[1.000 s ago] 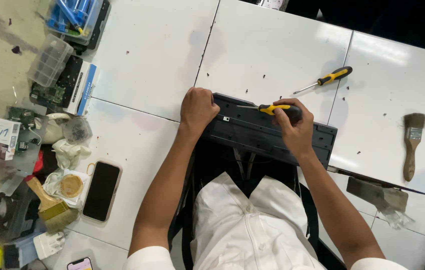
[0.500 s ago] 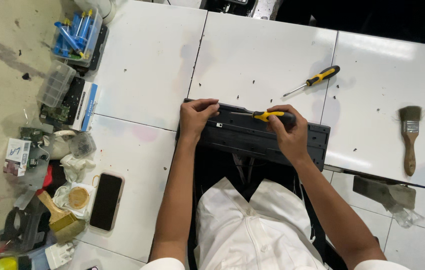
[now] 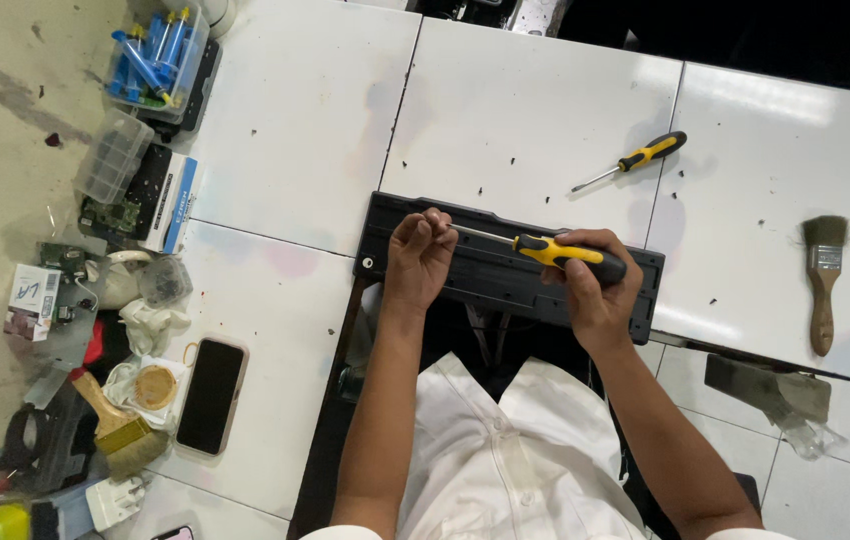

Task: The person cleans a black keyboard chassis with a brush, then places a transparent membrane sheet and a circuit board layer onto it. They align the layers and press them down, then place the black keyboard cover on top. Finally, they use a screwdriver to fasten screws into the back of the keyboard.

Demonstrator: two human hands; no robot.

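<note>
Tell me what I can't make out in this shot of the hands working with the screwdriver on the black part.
- Head view: the tip of the screwdriver is hidden by the fingers of the left hand; any screw there is too small to see.
- Head view: the near edge of the black part is covered by both wrists and the right hand.
- Head view: the person's lower arms are cut off by the bottom edge.
- Head view: the small items in the clear box are too small to tell.
</note>
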